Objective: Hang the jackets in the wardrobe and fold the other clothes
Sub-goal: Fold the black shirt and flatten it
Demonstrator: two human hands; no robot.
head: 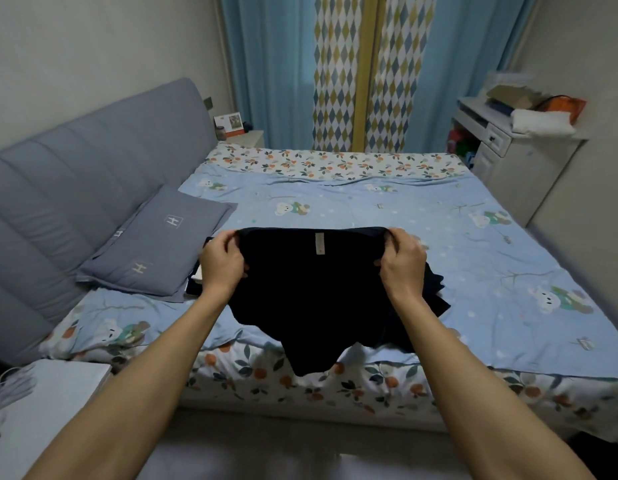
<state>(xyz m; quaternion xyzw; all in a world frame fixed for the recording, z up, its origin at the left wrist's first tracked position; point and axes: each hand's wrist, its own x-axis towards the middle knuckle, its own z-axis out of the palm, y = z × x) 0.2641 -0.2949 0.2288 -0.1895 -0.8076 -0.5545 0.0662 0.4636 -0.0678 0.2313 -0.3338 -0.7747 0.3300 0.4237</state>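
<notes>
A black garment (314, 299) with a small pale label near its top edge hangs spread out above the near side of the bed (369, 209). My left hand (224, 265) grips its upper left corner and my right hand (401, 261) grips its upper right corner, fingers curled into the fabric. The garment's lower part droops past the bed's front edge. More dark cloth (435, 289) lies on the bed behind my right hand, and a bit of folded clothing (195, 278) shows behind my left hand.
Two grey pillows (162, 244) lean by the grey padded headboard (75, 188) at left. A white bedside surface (47, 403) sits at lower left. A white cabinet (508, 150) with bags on top stands at right. Blue curtains (272, 64) hang behind.
</notes>
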